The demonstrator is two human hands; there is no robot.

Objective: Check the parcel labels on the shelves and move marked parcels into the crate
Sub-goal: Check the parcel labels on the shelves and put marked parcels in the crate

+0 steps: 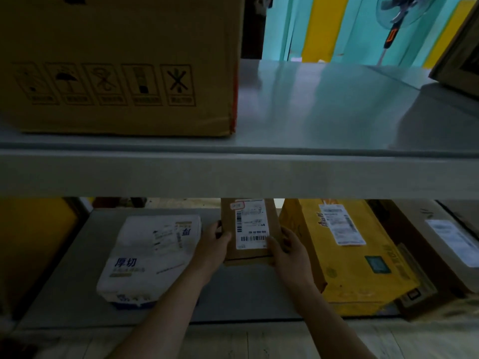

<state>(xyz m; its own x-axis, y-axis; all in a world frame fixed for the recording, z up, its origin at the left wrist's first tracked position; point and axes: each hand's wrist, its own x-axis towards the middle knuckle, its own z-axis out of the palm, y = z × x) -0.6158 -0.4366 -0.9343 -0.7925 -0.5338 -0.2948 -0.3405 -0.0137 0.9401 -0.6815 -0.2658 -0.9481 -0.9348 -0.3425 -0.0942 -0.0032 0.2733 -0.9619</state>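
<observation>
A small brown cardboard parcel (248,252) with a white barcode label and a small red-edged sticker near its far end is on the lower shelf (77,244). My left hand (213,246) grips its left edge, thumb on top. My right hand (287,250) grips its right edge, thumb on the label's corner. A white soft parcel (147,257) with blue characters lies to the left. A yellow box (344,255) with a white label lies to the right, close to my right hand. No crate is in view.
A brown box (445,244) with a label sits at the far right of the lower shelf. The upper shelf (311,104) carries a large cardboard carton (121,63) on the left and another box corner (458,60) at the right. Wooden floor shows below.
</observation>
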